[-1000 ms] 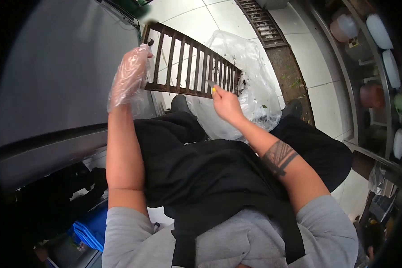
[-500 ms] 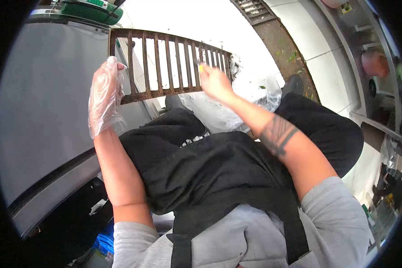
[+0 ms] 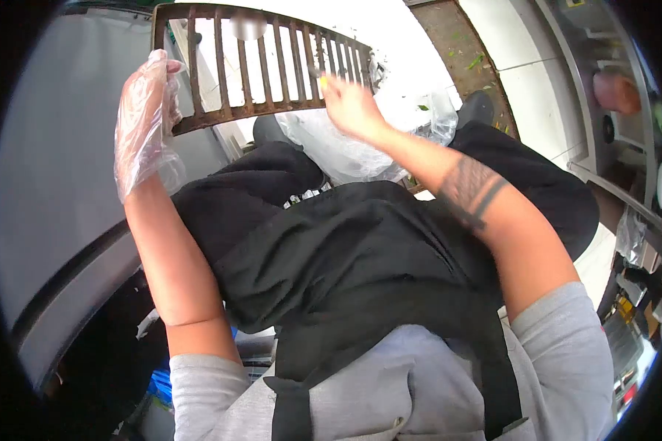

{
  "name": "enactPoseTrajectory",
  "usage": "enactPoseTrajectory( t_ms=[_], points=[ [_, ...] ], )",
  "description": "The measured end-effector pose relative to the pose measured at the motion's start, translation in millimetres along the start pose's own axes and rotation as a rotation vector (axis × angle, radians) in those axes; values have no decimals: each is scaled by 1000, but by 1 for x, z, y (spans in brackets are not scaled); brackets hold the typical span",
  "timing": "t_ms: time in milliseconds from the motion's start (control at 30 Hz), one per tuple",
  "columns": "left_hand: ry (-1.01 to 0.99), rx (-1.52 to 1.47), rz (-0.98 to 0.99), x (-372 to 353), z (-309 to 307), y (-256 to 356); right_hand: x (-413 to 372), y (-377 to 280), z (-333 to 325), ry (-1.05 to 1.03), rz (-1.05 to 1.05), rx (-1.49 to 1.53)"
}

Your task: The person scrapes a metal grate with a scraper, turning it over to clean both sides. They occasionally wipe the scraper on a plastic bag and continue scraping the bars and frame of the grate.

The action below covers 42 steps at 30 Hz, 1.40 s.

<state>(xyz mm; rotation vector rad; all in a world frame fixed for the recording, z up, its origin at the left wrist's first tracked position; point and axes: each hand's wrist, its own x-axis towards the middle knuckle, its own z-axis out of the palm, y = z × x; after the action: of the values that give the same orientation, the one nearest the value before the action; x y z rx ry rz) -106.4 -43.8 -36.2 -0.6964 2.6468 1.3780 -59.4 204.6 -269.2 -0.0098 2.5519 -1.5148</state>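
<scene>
A rusty brown metal drain grate (image 3: 232,114) with many parallel bars is held up over the floor, tilted. My left hand (image 3: 146,103), in a clear plastic glove, is closed around its left end. My bare right hand (image 3: 351,106) is closed, blurred by motion, at the grate's right part. From its fingers shows a small tool with a yellow handle (image 3: 324,82), its dark tip overlapping the bars. Most of the tool is hidden in the fist. Beneath the grate, between my feet, lies a clear plastic bag (image 3: 346,154).
A grey metal panel (image 3: 59,147) stands close on the left. Beyond the white floor tiles (image 3: 518,51) runs a dirty drain channel (image 3: 456,44) with leaf bits. Metal shelving (image 3: 588,140) holds a pink container (image 3: 615,92) on the right. My shoe (image 3: 476,110) is near the channel.
The grate and both hands now appear higher and slightly farther left in the view. My right hand stays at the bars with the tool, still blurred; the left keeps its hold.
</scene>
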Motion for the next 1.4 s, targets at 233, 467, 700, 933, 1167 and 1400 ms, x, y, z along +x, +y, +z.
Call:
enactPoseTrajectory(
  t_ms=[233, 467, 700, 933, 1167, 1400],
  points=[
    [-16, 94, 20, 14, -13, -15, -22, 10, -22, -228, 73, -73],
    [-19, 32, 27, 14, -4, -6, -63, -42, -61, -261, 184, 53],
    [-31, 9, 24, 16, -7, -12, -58, -56, -54, -314, 55, -168],
    [-54, -28, 63, 9, -6, -8, -38, -42, -58, -337, -10, -90],
    [-43, 7, 50, 7, -5, -6, 22, -43, -85, -315, -353, -502],
    [-18, 37, 5, 6, -2, -1, 84, -67, -70, -316, -607, -753]
  ],
)
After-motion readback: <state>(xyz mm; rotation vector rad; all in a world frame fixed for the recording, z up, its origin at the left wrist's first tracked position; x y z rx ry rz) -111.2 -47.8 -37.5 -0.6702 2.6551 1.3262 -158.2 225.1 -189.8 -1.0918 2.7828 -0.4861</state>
